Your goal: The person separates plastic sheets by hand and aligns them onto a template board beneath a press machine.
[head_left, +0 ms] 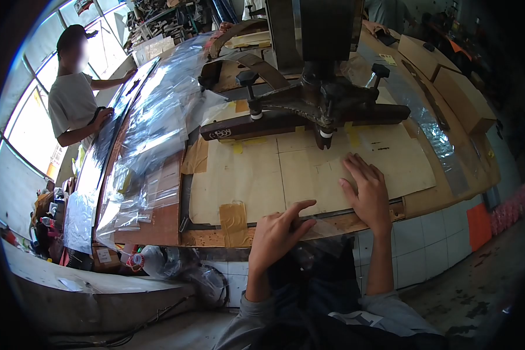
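My right hand (368, 195) lies with its fingers spread on a cream-coloured sheet (245, 175) marked with thin dark lines. My left hand (279, 233) is at the near edge of the table, with index finger and thumb stretched apart and nothing visible between them; its other fingers are partly hidden. Close by that hand, a crumpled clear plastic film (326, 230) hangs at the edge. Brown tape (234, 224) covers part of the wooden edge. Beyond both hands, a dark metal press head (318, 108) with a crossbar stands over the sheet.
Clear plastic sheeting (157, 122) covers the table's left side. Cardboard boxes (461, 96) stand at the right. A co-worker (76, 96) has both hands at a long shiny panel (114, 131) on the far left. An orange sheet (479, 226) hangs below the table's right side.
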A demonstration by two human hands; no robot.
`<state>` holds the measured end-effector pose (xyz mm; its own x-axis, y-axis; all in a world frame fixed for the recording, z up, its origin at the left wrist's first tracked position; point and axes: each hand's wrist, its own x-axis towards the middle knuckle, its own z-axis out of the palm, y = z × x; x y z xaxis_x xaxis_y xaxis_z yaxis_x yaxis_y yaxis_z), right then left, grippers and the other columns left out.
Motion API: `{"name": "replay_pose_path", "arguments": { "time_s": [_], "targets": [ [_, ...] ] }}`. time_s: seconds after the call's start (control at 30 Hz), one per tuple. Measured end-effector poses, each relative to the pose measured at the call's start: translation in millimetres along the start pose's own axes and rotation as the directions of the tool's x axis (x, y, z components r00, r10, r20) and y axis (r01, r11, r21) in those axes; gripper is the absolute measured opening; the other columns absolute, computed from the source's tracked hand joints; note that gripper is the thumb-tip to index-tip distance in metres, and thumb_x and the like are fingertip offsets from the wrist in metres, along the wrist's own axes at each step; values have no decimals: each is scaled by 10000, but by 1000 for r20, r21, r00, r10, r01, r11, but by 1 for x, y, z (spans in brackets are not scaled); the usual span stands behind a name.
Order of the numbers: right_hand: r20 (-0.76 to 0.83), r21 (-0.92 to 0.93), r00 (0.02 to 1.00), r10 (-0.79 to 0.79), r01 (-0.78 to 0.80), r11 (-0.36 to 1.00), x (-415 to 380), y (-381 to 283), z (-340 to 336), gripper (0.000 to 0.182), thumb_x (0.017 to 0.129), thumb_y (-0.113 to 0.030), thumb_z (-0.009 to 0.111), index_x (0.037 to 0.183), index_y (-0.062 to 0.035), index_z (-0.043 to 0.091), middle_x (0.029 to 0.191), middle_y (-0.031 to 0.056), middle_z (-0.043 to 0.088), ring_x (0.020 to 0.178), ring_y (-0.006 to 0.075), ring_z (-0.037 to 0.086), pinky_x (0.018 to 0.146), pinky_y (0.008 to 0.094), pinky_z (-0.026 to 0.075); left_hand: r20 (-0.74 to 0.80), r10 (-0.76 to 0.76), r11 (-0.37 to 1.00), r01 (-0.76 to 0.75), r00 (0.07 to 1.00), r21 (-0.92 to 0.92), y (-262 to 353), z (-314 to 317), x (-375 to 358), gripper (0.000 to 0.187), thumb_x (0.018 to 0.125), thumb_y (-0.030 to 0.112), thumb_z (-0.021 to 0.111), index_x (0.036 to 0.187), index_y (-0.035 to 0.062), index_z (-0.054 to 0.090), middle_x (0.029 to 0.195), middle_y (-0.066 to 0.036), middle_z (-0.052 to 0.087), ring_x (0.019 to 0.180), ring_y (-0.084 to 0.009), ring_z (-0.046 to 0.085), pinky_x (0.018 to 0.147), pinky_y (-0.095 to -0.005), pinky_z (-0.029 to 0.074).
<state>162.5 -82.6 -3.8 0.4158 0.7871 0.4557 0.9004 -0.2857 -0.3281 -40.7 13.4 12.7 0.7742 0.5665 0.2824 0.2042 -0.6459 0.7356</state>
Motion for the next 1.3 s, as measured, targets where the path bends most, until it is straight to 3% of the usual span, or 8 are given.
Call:
{"name": "replay_pose_path", "arguments": {
  "time_s": [0.27,0.37,0.67,0.73,0.83,1.03,1.13,1.3],
  "targets": [
    [2,6,1000,4,-4,1000,0,0,0,409,903,-255,594,1245,-32,571,1319,110,565,1279,246,482,1073,438,337,-75,-79,988,68,994,-138,3,-1,3,341,851,100,669,1189,94,627,788,-84,621,681,-176,612,653,-287,479],
    [1,5,1000,7,-7,1000,0,0,1,413,901,-258,598,1245,-32,571,1327,111,558,1281,248,480,1073,439,337,-131,-28,995,15,991,-100,0,1,4,340,859,72,646,1198,90,624,816,-86,627,709,-183,634,672,-299,484],
    [-1,5,1000,-10,10,1000,0,0,0,406,902,-265,601,1233,-32,581,1317,123,563,1280,253,480,1071,439,337,-73,-36,997,31,997,-69,-2,2,4,118,867,69,611,977,32,586,948,-113,623,834,-308,620,724,-369,476],
    [-30,17,999,-28,28,999,0,0,0,365,902,-253,606,1190,-29,609,1278,124,593,1260,258,500,1059,439,346,-42,64,998,-63,997,14,-3,2,7,102,867,84,605,961,51,584,1037,-99,611,931,-302,600,793,-376,459],
    [-114,168,993,-22,41,985,0,-1,-5,240,900,-228,615,1006,-20,672,1054,140,677,1064,278,610,1001,431,381,-16,142,983,-140,990,119,0,1,7,94,868,112,598,954,76,586,1170,-76,585,1081,-286,555,884,-386,424],
    [-87,309,992,94,-63,949,-3,1,-19,226,878,-201,649,771,-2,652,711,140,618,706,295,592,863,394,442,52,233,943,-238,971,231,-1,3,8,95,882,152,589,952,88,585,1254,-39,584,1226,-240,508,948,-382,392],
    [-29,342,998,59,-45,939,10,3,-21,199,861,-186,660,837,11,661,818,151,649,807,314,620,872,381,457,65,245,945,-253,967,209,-2,2,8,99,889,151,580,962,84,583,1220,-28,608,1219,-224,522,962,-375,383],
    [71,162,971,-228,214,963,45,23,-16,343,842,-180,668,1127,0,605,1116,175,609,1057,323,584,933,378,453,89,271,947,-282,959,156,-4,1,7,115,899,139,566,990,70,578,1163,-25,641,1179,-211,557,980,-369,377]
  ]
}}
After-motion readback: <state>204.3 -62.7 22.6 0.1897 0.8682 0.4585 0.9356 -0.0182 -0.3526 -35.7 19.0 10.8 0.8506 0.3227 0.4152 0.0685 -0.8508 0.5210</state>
